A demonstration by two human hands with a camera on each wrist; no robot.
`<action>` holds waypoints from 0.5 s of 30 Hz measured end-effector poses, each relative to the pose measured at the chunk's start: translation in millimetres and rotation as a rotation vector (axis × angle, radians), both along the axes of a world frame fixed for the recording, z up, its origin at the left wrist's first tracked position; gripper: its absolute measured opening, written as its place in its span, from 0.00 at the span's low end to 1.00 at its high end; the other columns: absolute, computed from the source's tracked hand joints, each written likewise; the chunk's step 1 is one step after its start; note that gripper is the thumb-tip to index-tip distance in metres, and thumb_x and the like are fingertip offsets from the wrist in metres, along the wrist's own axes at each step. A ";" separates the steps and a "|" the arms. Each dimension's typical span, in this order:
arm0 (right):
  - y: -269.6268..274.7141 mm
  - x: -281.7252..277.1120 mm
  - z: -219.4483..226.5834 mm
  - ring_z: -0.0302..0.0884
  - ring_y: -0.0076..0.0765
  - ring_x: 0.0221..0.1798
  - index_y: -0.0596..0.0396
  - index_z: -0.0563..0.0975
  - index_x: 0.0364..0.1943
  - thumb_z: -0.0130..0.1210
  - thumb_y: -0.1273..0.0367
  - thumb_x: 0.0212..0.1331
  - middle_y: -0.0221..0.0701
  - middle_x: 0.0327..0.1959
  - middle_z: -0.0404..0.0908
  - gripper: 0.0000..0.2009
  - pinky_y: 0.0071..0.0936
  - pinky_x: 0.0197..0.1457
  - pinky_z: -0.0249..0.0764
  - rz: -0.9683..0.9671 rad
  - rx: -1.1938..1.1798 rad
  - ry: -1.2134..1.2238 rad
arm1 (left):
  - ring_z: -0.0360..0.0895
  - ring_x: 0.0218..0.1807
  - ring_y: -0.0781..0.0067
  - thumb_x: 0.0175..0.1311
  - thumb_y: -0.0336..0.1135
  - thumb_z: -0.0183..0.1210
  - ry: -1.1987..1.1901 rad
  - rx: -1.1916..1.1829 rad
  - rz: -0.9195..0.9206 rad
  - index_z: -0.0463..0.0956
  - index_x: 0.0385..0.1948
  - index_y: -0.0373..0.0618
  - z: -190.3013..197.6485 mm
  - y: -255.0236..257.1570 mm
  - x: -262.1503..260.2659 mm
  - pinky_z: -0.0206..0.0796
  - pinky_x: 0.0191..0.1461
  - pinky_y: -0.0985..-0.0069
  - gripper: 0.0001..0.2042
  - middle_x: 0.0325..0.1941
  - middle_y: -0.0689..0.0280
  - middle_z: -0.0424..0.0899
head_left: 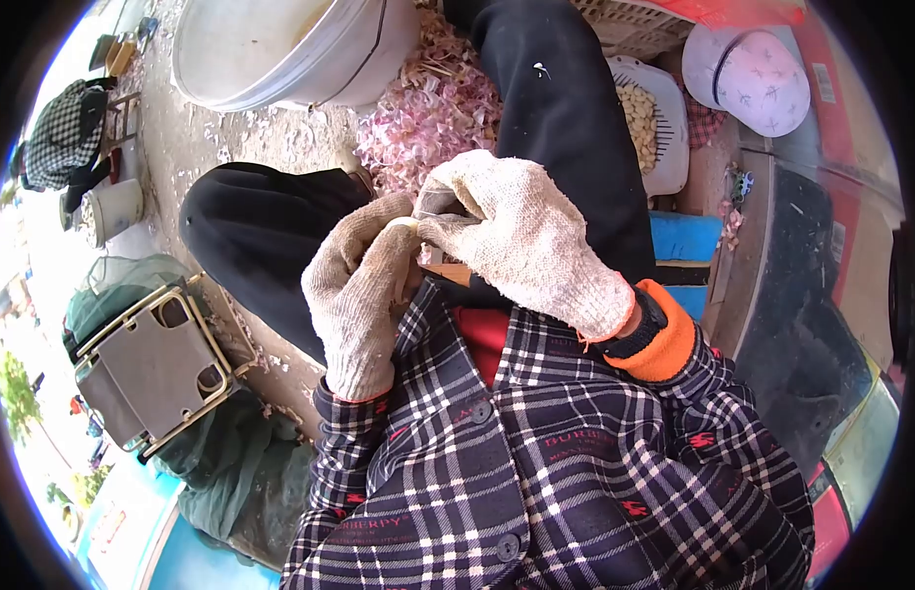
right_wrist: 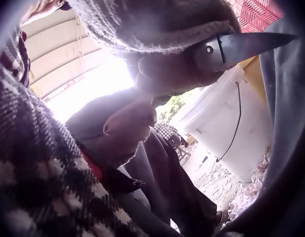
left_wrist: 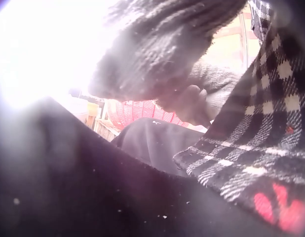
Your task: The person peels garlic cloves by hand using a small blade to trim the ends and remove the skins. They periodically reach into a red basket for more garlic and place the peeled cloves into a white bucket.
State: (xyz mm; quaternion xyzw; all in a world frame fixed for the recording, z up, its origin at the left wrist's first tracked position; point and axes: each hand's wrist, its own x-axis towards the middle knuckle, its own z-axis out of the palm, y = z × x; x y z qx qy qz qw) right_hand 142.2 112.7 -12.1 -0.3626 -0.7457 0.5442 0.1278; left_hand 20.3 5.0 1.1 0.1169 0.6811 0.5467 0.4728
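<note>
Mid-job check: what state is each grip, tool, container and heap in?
Left grip: gloved, pinching small pale piece
Right grip: gloved, holding knife
Knife: blade bare
Small pale piece: mostly hidden
White bucket: open-topped, handle down
White basket: holding pale cloves
Pink skins: loosely heaped

Outdoor work spot: greenery [head_left: 19,395], peelings [head_left: 433,113]

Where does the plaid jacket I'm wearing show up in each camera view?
Head: plaid jacket fills the bottom centre.
Left wrist: plaid jacket along the right side.
Right wrist: plaid jacket along the left side.
Shared landmark: dark trousers, visible in all three.
</note>
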 end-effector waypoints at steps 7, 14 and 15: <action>-3.5 3.3 12.0 0.81 0.24 0.38 0.56 0.81 0.37 0.70 0.61 0.53 0.30 0.35 0.82 0.15 0.27 0.43 0.76 -0.107 -0.314 -0.054 | 0.77 0.25 0.82 0.64 0.32 0.61 -0.147 0.104 0.066 0.78 0.47 0.29 -8.1 -5.9 -3.5 0.68 0.28 0.88 0.15 0.32 0.60 0.84; -14.6 -2.1 4.1 0.69 0.13 0.20 0.56 0.78 0.26 0.65 0.68 0.57 0.23 0.16 0.74 0.09 0.20 0.23 0.66 -0.253 -0.467 0.226 | 0.78 0.25 0.78 0.73 0.39 0.51 -0.561 0.393 0.013 0.75 0.51 0.33 -17.8 -8.7 -8.7 0.70 0.27 0.85 0.17 0.36 0.56 0.84; -15.9 -2.1 5.0 0.71 0.19 0.19 0.56 0.79 0.26 0.65 0.66 0.57 0.27 0.16 0.75 0.10 0.24 0.23 0.67 -0.238 -0.361 0.179 | 0.76 0.23 0.79 0.73 0.40 0.52 -0.105 0.218 -0.141 0.75 0.51 0.33 -8.4 -4.4 -6.7 0.67 0.25 0.86 0.17 0.35 0.58 0.83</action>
